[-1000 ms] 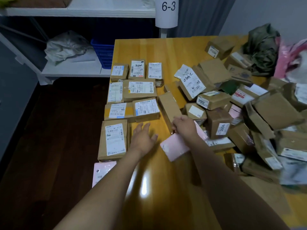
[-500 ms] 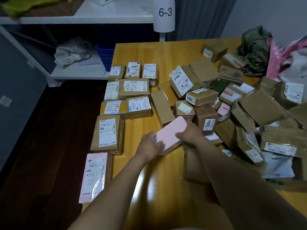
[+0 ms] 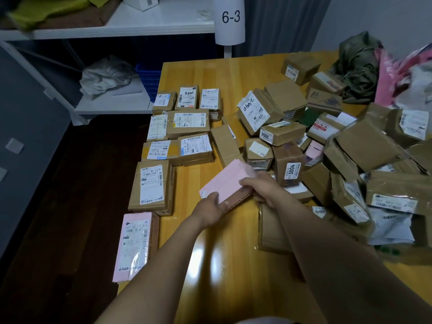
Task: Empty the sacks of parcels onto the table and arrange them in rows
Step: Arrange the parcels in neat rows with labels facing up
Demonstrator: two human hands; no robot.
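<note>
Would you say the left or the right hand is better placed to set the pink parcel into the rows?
Probably left: the left hand already holds the pink parcel on the side nearest the rows.

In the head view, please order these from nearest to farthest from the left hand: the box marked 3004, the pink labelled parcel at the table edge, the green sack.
From the left hand:
1. Pink labelled parcel, lower left.
2. Box marked 3004, right.
3. Green sack, far right corner.

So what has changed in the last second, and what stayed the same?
The pink parcel was pulled from the pile's edge toward the table's middle and lifted. The left hand, flat on the table before, now grips its near end; the right hand keeps hold. The arranged rows and the pile look unchanged.
</note>
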